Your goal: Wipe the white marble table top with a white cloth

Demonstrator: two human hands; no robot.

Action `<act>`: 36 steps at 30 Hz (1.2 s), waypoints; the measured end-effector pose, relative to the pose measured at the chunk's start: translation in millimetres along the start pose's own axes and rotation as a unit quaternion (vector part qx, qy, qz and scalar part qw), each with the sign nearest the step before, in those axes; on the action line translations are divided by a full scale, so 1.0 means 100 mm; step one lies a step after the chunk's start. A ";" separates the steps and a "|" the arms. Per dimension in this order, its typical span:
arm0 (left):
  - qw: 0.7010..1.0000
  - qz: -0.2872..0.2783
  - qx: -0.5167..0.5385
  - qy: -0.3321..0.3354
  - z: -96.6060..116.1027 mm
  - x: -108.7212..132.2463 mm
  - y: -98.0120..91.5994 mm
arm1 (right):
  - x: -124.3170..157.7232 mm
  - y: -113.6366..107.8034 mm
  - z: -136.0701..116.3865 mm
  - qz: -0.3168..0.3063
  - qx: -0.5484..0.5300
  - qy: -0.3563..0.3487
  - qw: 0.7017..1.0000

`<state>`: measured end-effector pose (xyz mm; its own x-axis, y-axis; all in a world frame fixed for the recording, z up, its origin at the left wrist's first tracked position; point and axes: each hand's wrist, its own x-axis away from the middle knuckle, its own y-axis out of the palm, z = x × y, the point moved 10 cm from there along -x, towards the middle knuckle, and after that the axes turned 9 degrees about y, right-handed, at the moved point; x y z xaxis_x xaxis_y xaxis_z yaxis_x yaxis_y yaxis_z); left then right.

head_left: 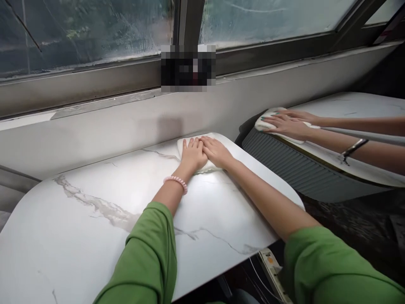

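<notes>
A folded white cloth with a soft, towel-like look [210, 166] lies directly beneath both palms, at the far edge of a white tabletop with grey marble-like veins [79, 236], close to the rounded far right corner. Neither hand is nearer: the left hand [193, 154] covers its left and middle part, the right hand [217, 152] its right part, and the two meet over it, the right fingertips at the side of the left hand. Both hands are laid flat with fingers extended, the left ones slightly fanned, pressing down rather than pinching. The cloth's long axis is hard to judge under the hands; what shows seems to run mostly sideways, with a corner out at the left and a slightly uneven near edge. A pink coiled band [176, 185] circles the left wrist, below a green sleeve [148, 249]. A pale wall [104, 143] stands just beyond the tabletop, under a misted window [110, 33]. To the right, another person's hands [289, 126] rest on a second white cloth [262, 123] at a neighbouring table [354, 101].
</notes>
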<state>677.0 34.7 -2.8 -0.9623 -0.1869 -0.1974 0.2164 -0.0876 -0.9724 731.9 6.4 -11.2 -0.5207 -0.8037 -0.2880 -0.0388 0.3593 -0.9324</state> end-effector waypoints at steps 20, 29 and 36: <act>1.000 -0.006 -0.023 0.010 0.42 0.62 -0.08 | 0.75 -0.17 -0.22 -0.022 -0.010 -0.036 0.999; 0.992 -0.023 0.002 0.128 1.50 1.65 -0.23 | 2.32 -0.64 -0.37 0.023 -0.049 -0.020 0.998; 0.993 -0.039 0.009 0.114 1.45 1.75 -0.26 | 2.33 -0.63 -0.51 0.034 -0.023 -0.038 0.998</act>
<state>527.3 -137.3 5.7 -0.9881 0.0480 -0.1462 0.1402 -0.1106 -0.9839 569.5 -179.3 -8.5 -0.4573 -0.8101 -0.3669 -0.0455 0.4333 -0.9001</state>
